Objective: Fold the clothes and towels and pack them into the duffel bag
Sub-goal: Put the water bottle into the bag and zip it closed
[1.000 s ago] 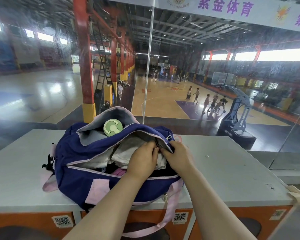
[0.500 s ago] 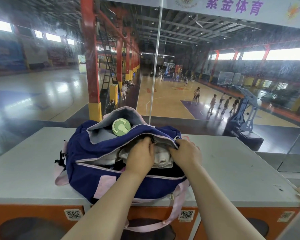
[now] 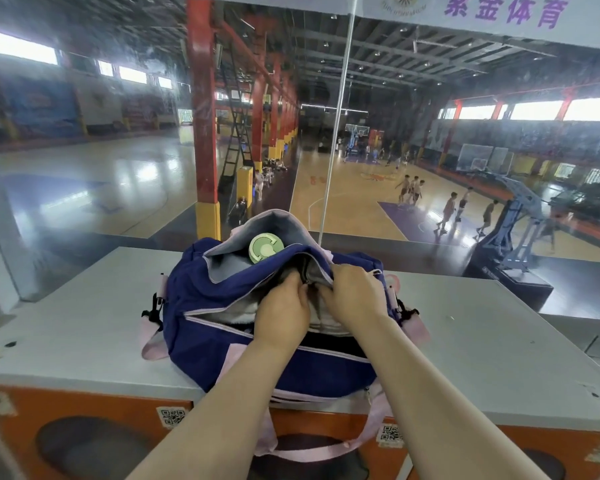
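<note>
Duffel bag (image 3: 222, 344), navy with pink trim: sits on the grey counter top (image 3: 482, 344), main zip gaping toward you. Contents, inside the bag: pale folded cloth, apparently towels (image 3: 238, 311), filling the mouth; a green round lid (image 3: 266, 248) poking out of the bag's far pocket. Your left hand (image 3: 281, 311): curled at the middle of the bag's opening, fingertips tucked under the upper flap, seemingly pinching something near the zip; you cannot tell exactly what. Your right hand (image 3: 355, 296): closed on the bag's upper edge, right beside the left hand, holding the fabric up. Loose garments outside the bag: none visible on the counter. Status, as a judgement: packing looks nearly complete; closing the zip appears to be what remains.
</note>
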Demonstrator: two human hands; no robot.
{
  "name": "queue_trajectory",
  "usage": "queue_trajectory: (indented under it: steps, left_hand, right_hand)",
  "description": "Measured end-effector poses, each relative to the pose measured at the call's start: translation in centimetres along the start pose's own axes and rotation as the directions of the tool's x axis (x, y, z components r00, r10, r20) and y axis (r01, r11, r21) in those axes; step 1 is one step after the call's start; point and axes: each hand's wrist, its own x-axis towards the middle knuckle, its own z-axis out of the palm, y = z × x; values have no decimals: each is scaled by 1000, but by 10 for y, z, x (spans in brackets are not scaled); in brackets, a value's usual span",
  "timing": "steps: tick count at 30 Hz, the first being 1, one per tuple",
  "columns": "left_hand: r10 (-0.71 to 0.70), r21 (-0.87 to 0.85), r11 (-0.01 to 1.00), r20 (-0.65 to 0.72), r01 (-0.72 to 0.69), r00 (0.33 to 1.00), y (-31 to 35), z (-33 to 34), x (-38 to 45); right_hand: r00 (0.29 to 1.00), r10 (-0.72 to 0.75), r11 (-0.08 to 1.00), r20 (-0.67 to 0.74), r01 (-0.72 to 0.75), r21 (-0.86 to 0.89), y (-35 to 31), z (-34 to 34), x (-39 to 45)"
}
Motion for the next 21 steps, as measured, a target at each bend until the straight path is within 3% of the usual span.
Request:
queue_trajectory:
  steps: [5,8,12,13,16,19,21]
  left_hand:
    - [-87,-16,996,-61,86,994,0,-20,4]
    - [-277,-28,961,-79,276,958,-19,-48,3]
    - [-493,-222,852,-38,474,869,-36,-74,-8]
    - [-549,-354,782,-3,513,836,-36,-74,-7]
    - [-704,-740,385,151,552,694,-29,-77,-8]
    - [-804,-869,108,210,484,556,-27,-80,-13]
    - [-804,-934,-137,300,331,513,-24,-83,-17]
  right_hand:
    - [991,124,992,50,-125,14,19,-24,17]
    - [983,172,985,61,-171,-27,40,-36,29]
    - [986,152,988,64,-150,-31,42,-46,38]
    - [987,146,989,60,-146,-16,39,-46,38]
    - [988,133,991,74,-132,-18,34,-43,35]
    - [988,137,990,73,-133,-46,36,-41,31]
    - [987,138,990,79,-134,-51,35,-41,30]
